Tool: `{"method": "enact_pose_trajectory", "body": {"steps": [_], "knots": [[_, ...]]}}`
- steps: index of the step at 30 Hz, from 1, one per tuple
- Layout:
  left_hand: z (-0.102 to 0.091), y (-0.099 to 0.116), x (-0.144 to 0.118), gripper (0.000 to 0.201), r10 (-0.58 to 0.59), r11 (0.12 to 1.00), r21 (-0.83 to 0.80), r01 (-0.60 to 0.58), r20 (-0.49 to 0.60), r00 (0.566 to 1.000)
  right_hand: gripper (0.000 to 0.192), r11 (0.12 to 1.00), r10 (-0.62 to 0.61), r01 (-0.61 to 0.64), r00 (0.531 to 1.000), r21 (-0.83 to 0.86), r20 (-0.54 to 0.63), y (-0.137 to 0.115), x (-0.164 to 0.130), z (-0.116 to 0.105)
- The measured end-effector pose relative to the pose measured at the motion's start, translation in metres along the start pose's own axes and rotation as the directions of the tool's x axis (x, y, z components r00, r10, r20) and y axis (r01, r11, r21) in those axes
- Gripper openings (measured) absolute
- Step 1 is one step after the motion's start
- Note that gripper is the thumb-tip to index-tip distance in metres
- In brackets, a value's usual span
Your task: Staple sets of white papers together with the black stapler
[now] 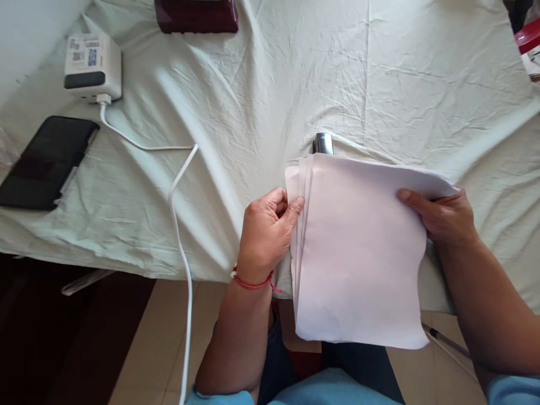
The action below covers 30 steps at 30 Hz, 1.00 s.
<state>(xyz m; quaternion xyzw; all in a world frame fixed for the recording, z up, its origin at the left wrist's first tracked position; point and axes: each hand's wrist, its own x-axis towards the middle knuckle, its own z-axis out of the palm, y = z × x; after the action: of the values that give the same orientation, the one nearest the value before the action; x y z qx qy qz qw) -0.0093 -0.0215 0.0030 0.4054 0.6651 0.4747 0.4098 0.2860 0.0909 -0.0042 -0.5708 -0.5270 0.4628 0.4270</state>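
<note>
A stack of white paper sheets [363, 253] is held between both hands, over the near edge of the cloth-covered table. My left hand [265, 230] pinches the left edge, where several sheets are fanned slightly apart. Around that wrist is a red cord bracelet [253, 285]. On the other side, my right hand [447, 216] grips the upper right part of the stack, thumb on top and fingers hidden beneath. The paper bends along its right side. Just beyond the top edge, a small dark shiny object [323, 143], perhaps a stapler, pokes out, mostly covered by the sheets.
A pale green cloth [320, 73] covers the table. At left lie a black phone [44, 163] and a white box-shaped adapter [93, 67] with a white cable [181, 247] running down past the table edge. A maroon object [196, 16] stands at the back; a red-lidded container [529, 48] at far right.
</note>
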Motion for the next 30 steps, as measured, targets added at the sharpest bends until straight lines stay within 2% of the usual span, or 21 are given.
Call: {"method": "enact_pose_trajectory", "body": {"steps": [5,8,16,23,27,30], "knots": [[-0.0003,-0.003,-0.0002,0.031,-0.026,0.999,-0.022,0.025,-0.025,0.999,0.037,0.999,0.032,-0.032,0.999,0.044,-0.003,0.0009,0.0036,0.0009],[0.0003,-0.0019,-0.0002,0.033,-0.026,0.999,-0.032,0.024,-0.037,0.999,0.04,0.994,0.01,-0.006,0.999,0.105,-0.036,0.0001,0.0066,0.0017],[0.0017,0.0009,-0.0007,0.029,-0.032,0.994,-0.101,0.032,-0.003,0.999,0.042,0.986,0.048,-0.04,0.998,0.16,-0.048,-0.0065,0.0051,0.0036],[0.0022,-0.0013,-0.0007,0.056,-0.008,0.995,-0.104,0.008,0.004,1.0,0.042,0.984,0.072,-0.066,0.997,0.167,-0.03,-0.0058,0.0032,0.0039],[0.002,-0.0039,-0.0001,0.052,-0.008,0.997,-0.082,0.005,-0.034,0.999,0.042,0.986,0.083,-0.079,0.996,0.147,-0.021,-0.0066,0.0035,0.005],[0.0024,-0.0056,0.0003,0.046,-0.016,0.994,-0.108,0.013,-0.022,1.0,0.041,0.988,0.05,-0.045,0.998,0.145,-0.031,-0.0069,0.007,0.0055]]}}
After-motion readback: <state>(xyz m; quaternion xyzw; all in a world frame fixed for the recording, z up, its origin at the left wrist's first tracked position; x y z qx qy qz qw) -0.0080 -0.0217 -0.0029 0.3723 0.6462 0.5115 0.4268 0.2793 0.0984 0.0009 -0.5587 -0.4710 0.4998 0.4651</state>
